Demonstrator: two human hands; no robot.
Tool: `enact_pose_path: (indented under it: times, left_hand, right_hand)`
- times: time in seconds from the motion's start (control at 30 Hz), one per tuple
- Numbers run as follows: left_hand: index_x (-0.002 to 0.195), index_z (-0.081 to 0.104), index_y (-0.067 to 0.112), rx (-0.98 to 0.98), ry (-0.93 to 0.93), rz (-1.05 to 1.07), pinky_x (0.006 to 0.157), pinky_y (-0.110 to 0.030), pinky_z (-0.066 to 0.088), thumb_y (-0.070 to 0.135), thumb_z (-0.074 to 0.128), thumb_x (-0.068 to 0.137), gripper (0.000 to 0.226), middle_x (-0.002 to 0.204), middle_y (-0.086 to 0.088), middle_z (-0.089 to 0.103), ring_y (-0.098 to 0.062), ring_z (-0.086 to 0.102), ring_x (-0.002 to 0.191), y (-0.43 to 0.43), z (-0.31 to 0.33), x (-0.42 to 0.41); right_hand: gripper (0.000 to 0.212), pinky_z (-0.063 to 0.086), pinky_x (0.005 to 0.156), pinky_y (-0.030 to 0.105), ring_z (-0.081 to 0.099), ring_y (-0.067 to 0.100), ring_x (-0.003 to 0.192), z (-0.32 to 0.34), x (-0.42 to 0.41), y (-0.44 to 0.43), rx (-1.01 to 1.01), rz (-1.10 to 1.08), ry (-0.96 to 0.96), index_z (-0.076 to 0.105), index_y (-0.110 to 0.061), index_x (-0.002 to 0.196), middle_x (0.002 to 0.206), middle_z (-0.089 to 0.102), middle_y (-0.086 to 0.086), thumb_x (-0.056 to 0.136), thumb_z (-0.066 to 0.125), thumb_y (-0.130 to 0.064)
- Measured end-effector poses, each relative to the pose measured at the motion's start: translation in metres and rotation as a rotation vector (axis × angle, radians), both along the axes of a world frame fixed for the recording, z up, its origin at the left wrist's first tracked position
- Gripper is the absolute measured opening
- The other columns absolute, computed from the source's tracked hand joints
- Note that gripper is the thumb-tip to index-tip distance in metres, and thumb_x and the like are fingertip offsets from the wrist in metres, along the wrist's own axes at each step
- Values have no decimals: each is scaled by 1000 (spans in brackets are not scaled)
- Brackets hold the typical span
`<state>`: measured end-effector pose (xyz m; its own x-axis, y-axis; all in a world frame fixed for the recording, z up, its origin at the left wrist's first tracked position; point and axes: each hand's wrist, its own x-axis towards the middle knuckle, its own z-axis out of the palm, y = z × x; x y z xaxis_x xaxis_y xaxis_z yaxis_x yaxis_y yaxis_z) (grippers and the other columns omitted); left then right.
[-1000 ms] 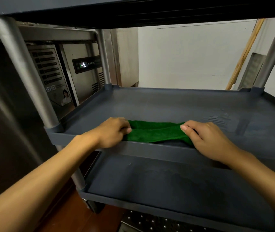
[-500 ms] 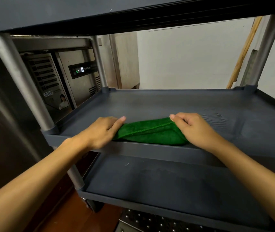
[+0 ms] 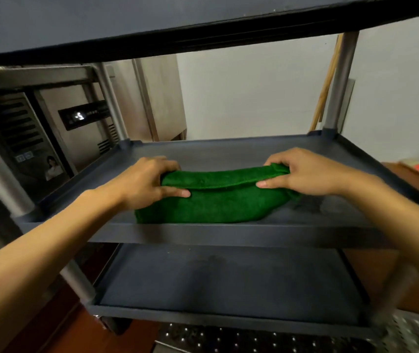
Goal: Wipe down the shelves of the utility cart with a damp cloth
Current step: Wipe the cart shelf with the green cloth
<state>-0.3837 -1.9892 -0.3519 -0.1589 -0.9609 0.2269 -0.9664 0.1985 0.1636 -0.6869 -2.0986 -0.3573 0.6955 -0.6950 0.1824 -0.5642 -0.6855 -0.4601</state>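
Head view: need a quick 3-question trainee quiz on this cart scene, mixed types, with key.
1. True or false: the green cloth is spread flat in a single layer.
2. What do the left hand and right hand do to the cloth? A) hover above it B) grip its ends C) press it with flat palms
3. Fill in: the steel unit with the lit display stands on the ___ side of the cart.

Key: 1. False, it is folded over and lies on the middle shelf. 2. B. 3. Left.
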Motion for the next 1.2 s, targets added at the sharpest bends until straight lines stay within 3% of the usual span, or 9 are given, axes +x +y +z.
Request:
enact_pose_path:
  times: [0.2, 0.37, 0.53, 0.67, 0.8, 0.87, 1.0, 1.07, 1.2]
  left_hand:
    - [117, 67, 17, -158, 99, -74, 85, -40, 54, 40, 78, 78, 46, 106, -9, 71, -24, 66, 94, -42, 22, -17]
    - [109, 69, 9, -206, 48, -89, 77, -30, 45, 18, 71, 90, 21, 99, -9, 70, -23, 62, 89, -102, 41, -23]
    - [114, 66, 21, -252, 27, -12, 85, -44, 53, 25, 62, 97, 17, 108, -8, 69, -30, 61, 100, -169, 50, -39]
    - [123, 67, 21, -456, -139, -8, 87, -45, 49, 30, 58, 98, 28, 116, -14, 66, -39, 58, 109, -220, 54, -57]
    - [124, 67, 20, -571, -79, 59, 82, -44, 47, 20, 53, 98, 30, 117, -19, 61, -42, 58, 106, -258, 40, -75]
    - [122, 68, 20, -481, -59, 31, 84, -44, 50, 17, 53, 97, 30, 118, -16, 62, -40, 59, 106, -268, 20, -82]
    - [121, 69, 22, -187, -201, -54, 88, -43, 52, 16, 53, 96, 30, 120, -11, 65, -35, 60, 109, -266, -37, -97]
    - [124, 66, 21, -103, -197, -84, 89, -42, 52, 17, 52, 96, 32, 122, -10, 65, -35, 60, 111, -259, -60, -101]
    - [123, 67, 19, -93, -112, -95, 89, -47, 52, 23, 55, 97, 29, 123, -7, 64, -33, 59, 111, -250, -71, -97]
  right_hand:
    - [23, 48, 77, 32, 61, 19, 90, 35, -25, -28, -146, -129, 59, 67, -23, 98, 94, 66, -1, 87, 68, -43]
    - [28, 53, 89, 35, 63, 18, 97, 66, -49, -62, -156, -214, 60, 67, -20, 114, 108, 68, 1, 87, 70, -14]
    - [28, 43, 79, 29, 55, 18, 94, 74, -66, -112, -302, -353, 119, 68, -18, 116, 105, 62, 2, 89, 63, -15]
    - [28, 45, 97, 35, 59, 31, 108, 71, -73, -155, -549, -437, 19, 68, -12, 119, 119, 65, 12, 93, 56, -10]
    - [29, 47, 93, 35, 61, 35, 105, 47, -74, -186, -715, -524, -183, 68, -8, 113, 115, 65, 17, 89, 53, -6]
    - [31, 47, 92, 34, 61, 34, 105, 21, -75, -195, -629, -579, -202, 68, -9, 113, 115, 66, 16, 87, 54, -3]
    - [35, 45, 100, 36, 59, 30, 112, -46, -86, -190, -251, -554, 109, 66, -17, 122, 123, 65, 10, 89, 59, -7]
    - [39, 44, 100, 35, 57, 28, 116, -70, -91, -181, -192, -500, 201, 62, -20, 130, 131, 62, 8, 92, 57, -10]
    - [45, 46, 101, 39, 55, 28, 120, -78, -97, -173, -160, -493, 205, 53, -25, 139, 141, 54, 7, 96, 49, -12]
